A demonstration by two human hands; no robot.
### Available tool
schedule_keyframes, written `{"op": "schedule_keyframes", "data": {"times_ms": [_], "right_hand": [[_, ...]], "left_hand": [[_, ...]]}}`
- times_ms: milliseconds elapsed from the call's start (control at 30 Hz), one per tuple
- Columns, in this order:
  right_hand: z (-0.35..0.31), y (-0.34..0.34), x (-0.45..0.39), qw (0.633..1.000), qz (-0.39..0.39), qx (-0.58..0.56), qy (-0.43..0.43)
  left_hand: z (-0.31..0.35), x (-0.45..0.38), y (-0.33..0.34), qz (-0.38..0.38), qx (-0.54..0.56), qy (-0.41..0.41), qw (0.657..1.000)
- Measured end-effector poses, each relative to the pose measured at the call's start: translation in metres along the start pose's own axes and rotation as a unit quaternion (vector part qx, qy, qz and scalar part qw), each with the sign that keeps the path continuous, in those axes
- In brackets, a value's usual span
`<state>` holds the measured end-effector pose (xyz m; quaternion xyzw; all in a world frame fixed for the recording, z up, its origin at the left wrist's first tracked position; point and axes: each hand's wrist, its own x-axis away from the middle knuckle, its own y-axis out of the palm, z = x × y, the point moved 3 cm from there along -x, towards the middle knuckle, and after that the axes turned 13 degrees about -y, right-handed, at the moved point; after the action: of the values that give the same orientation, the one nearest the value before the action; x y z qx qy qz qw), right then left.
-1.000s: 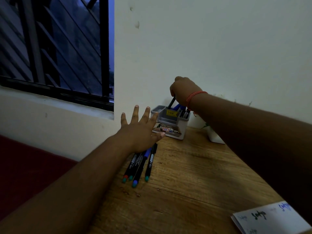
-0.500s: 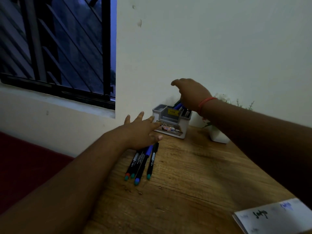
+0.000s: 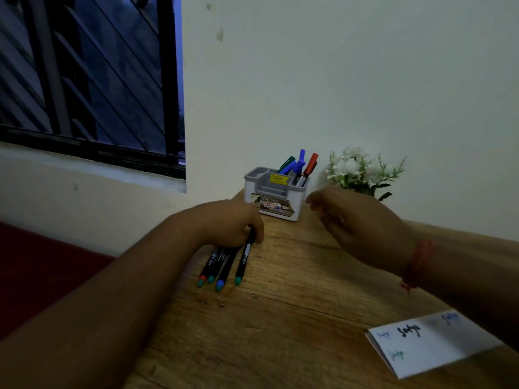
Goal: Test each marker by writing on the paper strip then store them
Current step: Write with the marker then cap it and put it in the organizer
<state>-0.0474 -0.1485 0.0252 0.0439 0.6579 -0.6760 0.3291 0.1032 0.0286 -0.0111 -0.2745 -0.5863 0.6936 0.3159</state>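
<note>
Markers (image 3: 224,262) under curled left hand (image 3: 227,223)

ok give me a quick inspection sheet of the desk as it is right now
surface: wooden desk, set against a white wall
job's things: loose markers lie side by side at the left, caps toward the camera; more markers stand in the grey organiser at the wall; paper strip with written test marks lies at the near right
clutter: white flowers beside the organiser
grippers: left hand curled round the far ends of the loose markers; right hand held near the organiser, fingers loosely curled, holding nothing, a red thread on its wrist
cables: nothing seen
surroundings: barred window at the upper left, dim light, a dark red surface left of the desk
</note>
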Motion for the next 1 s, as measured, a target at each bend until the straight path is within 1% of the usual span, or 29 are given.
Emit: {"op": "schedule_keyframes", "data": {"times_ms": [100,233,400,500,600,667,733,800,867,933,1000], "right_hand": [[-0.007,-0.005,0.024,1.000,-0.020,-0.009,-0.001],[-0.011,-0.010,0.052,1.000,-0.026,0.008,-0.006],[-0.001,-0.016,0.081,0.999,-0.042,0.010,0.012],[0.008,-0.022,0.098,0.998,-0.048,0.014,0.031],[0.015,-0.031,0.114,0.997,-0.045,0.006,0.058],[0.019,-0.035,0.124,0.995,-0.049,-0.033,0.078],[0.021,-0.039,0.131,0.985,-0.043,-0.124,0.114],[0.017,-0.045,0.137,0.956,-0.005,-0.242,0.166],[0.011,-0.052,0.141,0.921,0.074,-0.330,0.194],[0.010,-0.058,0.145,0.901,0.149,-0.351,0.205],[0.016,-0.055,0.154,0.891,0.186,-0.345,0.230]], "left_hand": [[0.007,-0.002,0.003,0.007,-0.039,0.009,0.999],[0.016,-0.003,0.005,0.023,-0.075,0.020,0.997],[0.026,-0.002,0.006,0.033,-0.079,0.034,0.996],[0.038,0.002,0.004,0.056,-0.029,0.046,0.997],[0.059,0.005,0.001,0.125,0.040,0.081,0.988],[0.082,0.008,0.001,0.166,0.099,0.124,0.973],[0.111,0.011,0.003,0.187,0.135,0.168,0.959],[0.142,0.009,0.009,0.187,0.132,0.202,0.952],[0.169,0.004,0.015,0.184,0.132,0.234,0.946],[0.190,-0.001,0.020,0.185,0.146,0.261,0.936],[0.205,-0.009,0.029,0.186,0.155,0.267,0.933]]}}
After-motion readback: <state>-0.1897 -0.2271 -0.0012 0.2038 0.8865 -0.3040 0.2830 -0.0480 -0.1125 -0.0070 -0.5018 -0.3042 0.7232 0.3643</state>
